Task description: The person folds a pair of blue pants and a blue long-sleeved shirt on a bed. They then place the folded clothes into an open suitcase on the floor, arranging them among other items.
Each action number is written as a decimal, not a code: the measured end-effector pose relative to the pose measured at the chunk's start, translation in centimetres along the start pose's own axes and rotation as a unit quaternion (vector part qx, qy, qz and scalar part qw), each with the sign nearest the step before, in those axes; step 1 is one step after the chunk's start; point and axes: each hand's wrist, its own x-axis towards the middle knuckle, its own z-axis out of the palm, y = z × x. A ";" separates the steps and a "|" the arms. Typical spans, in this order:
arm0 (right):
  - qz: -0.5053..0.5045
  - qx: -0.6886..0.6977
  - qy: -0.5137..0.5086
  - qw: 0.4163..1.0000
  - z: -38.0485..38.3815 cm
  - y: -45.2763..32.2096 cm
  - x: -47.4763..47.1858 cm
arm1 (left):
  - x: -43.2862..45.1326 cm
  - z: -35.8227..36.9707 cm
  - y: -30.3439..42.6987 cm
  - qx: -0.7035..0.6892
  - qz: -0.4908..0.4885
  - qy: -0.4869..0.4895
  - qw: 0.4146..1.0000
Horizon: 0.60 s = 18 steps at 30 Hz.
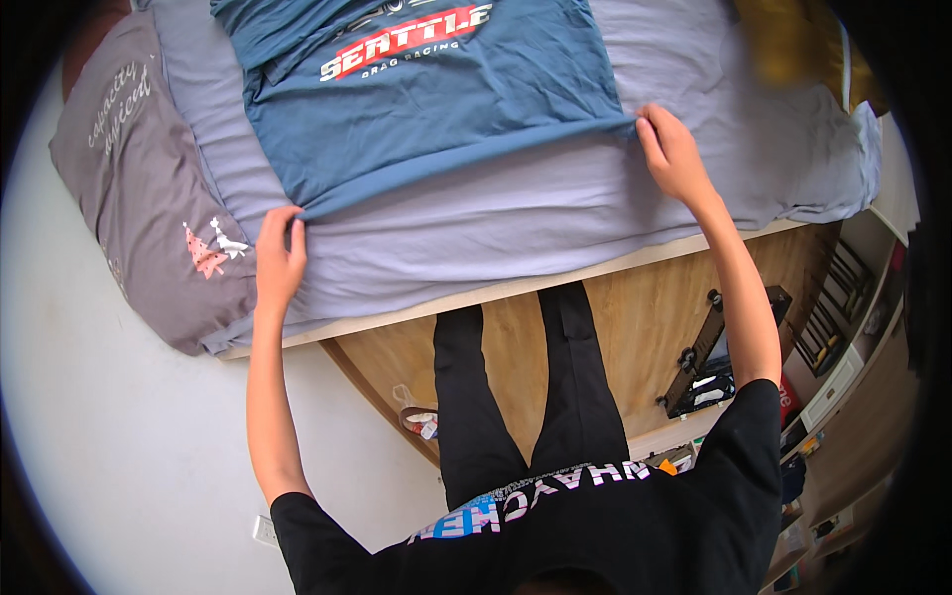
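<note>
A blue T-shirt (pixel 446 111) with a printed front lies spread on the bed, its upper part cut off by the top of the view. My left hand (pixel 280 253) pinches one end of its bottom hem between thumb and fingers. At the other end of that hem, my right hand (pixel 669 152) grips the corner. Between the two hands the hem is stretched into a rolled or folded strip, close above the pale lavender bed sheet (pixel 461 230). Both arms reach forward over the bed's near edge.
A grey pillow (pixel 149 193) with tree prints lies at the bed's left end, beside a white wall (pixel 134 416). Blurred mustard cloth (pixel 788 44) is at upper right. The wooden bed edge (pixel 520 288) runs before my legs. An open suitcase (pixel 706 364) sits on the wooden floor.
</note>
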 end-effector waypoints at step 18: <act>-0.220 -0.172 0.019 0.960 -0.1 0.1 0.1 | 1.8 -0.6 1.1 0.132 0.166 0.032 0.977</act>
